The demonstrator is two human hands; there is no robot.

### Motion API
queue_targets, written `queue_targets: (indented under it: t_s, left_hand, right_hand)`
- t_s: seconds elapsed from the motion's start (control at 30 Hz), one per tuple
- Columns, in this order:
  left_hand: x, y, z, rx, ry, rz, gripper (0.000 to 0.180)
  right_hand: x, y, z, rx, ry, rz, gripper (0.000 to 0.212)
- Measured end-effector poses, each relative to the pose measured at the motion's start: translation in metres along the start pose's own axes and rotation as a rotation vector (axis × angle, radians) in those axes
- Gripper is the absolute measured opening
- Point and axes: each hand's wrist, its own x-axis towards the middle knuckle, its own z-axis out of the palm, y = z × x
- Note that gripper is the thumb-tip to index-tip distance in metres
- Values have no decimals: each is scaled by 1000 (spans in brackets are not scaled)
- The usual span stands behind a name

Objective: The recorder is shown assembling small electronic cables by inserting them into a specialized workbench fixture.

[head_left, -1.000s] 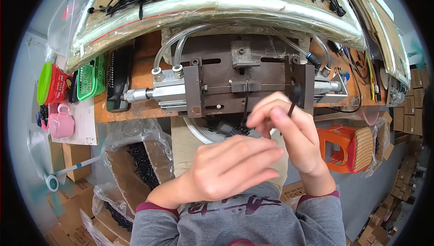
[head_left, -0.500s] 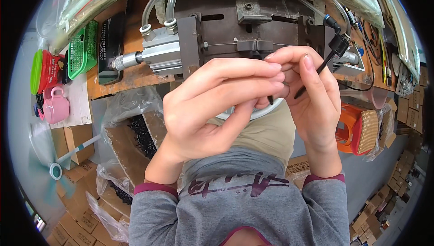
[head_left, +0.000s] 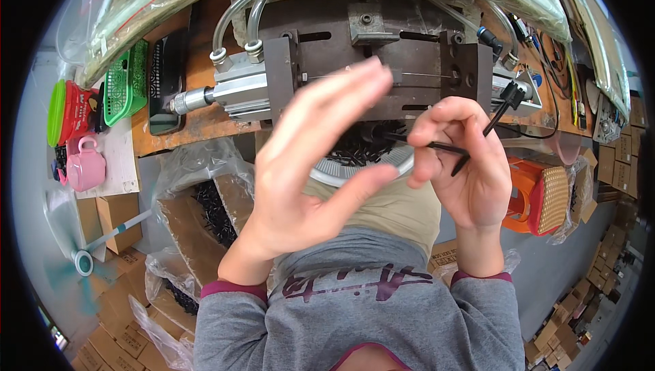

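Observation:
My left hand is open, its fingers stretched out and a little smeared by motion. It hangs in front of the metal fixture with nothing in it. To its right, my right hand is closed on thin black plastic stems. One stem points left from the fingertips and ends in a wider black head. Another slants up past the fingers to a square, clip-like black head. Below the fixture, a light round basin on my lap holds many small black pieces.
Silver air cylinders with clear hoses flank the fixture. A green basket, black tray and pink cup stand left. A small fan and open cartons are lower left; an orange stool is right.
My left hand has drawn away from the right hand, and its fingers have spread. The right hand has lowered slightly with the black stems, one now pointing left. The basin's black pieces have come into view.

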Motion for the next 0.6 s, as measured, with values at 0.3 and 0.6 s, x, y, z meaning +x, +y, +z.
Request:
queue_targets:
  t_s: [0.3, 0.6]
  left_hand:
    - [-15, 11, -6, -112, -10, -28, 40]
    - [-13, -19, 27, 621, 56, 175, 30]
  right_hand:
    - [3, -10, 19, -401, 276, -92, 40]
    - [-6, -13, 2, -447, 250, -225, 45]
